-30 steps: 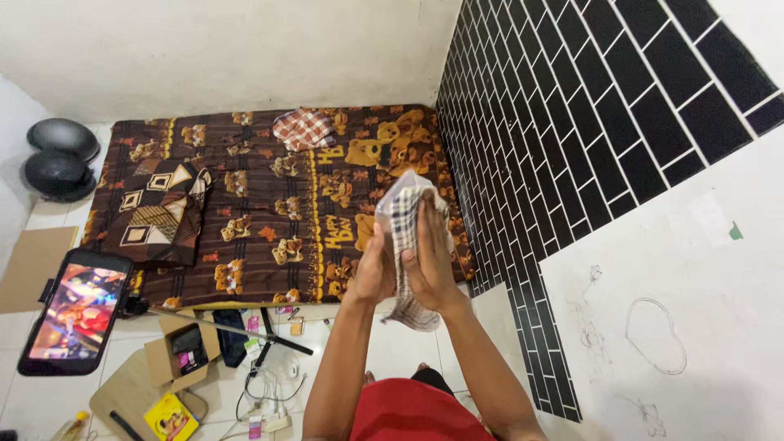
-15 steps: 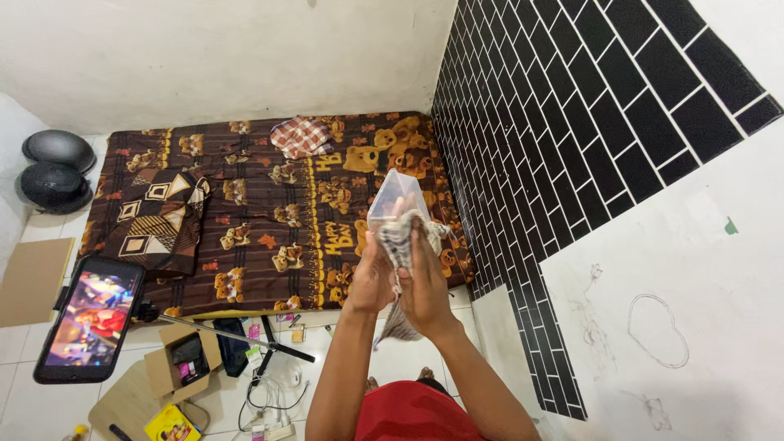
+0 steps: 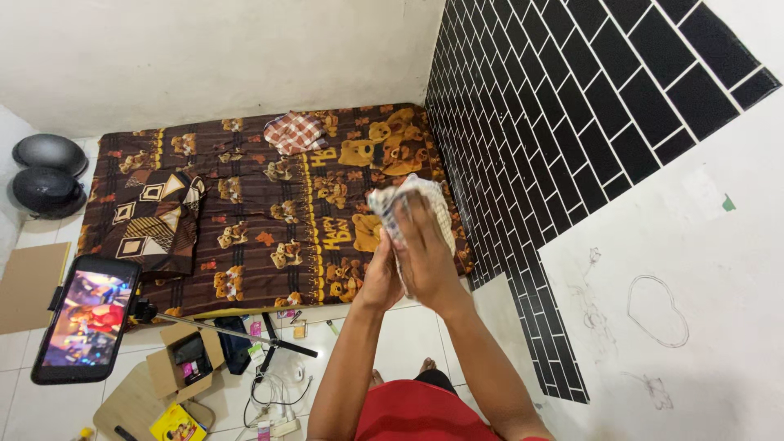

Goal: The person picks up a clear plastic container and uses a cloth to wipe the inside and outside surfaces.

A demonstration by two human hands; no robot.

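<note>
Both hands up in front, cloth (image 3: 412, 214) pressed between palms. Right hand (image 3: 425, 253) lies flat on top, fingers spread over the fabric; left hand (image 3: 380, 278) is underneath, fingers hidden, grip unclear. Risk: loose folds beyond the fingertips could slip out and drop onto the mattress (image 3: 269, 204) below, since only palm pressure holds them.

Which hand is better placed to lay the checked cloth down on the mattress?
Probably the right hand: it lies flat over the folded white checked cloth, covering most of it. The left hand only presses from beneath, mostly hidden. Both hover above the brown bear-print mattress.
</note>
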